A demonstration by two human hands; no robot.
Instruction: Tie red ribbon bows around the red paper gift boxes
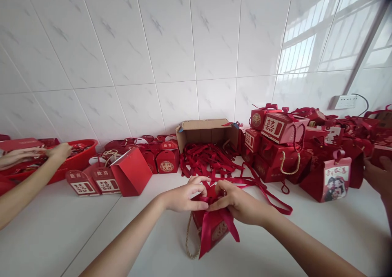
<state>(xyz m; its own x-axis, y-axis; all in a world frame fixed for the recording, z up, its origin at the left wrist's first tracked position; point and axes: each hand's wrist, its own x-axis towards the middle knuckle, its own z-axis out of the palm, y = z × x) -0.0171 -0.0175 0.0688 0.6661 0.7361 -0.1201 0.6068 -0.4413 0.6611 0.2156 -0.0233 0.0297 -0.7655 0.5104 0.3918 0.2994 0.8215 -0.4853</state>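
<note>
A small red gift box (214, 229) with a beige rope handle stands on the white counter (275, 244) in front of me. A red ribbon (211, 224) is wrapped over its top, its tails hanging down the front. My left hand (183, 196) pinches the ribbon at the left of the box top. My right hand (239, 203) pinches it at the right, fingertips almost meeting. A long ribbon tail (269, 197) trails off to the right.
A pile of loose red ribbons (211, 160) spills from an open cardboard box (205, 132) behind. Finished red boxes are stacked at right (281, 146); folded ones stand at left (128, 170). Another person's hands (58, 151) reach into a red basin (78, 158). A third hand (379, 175) shows at the right edge.
</note>
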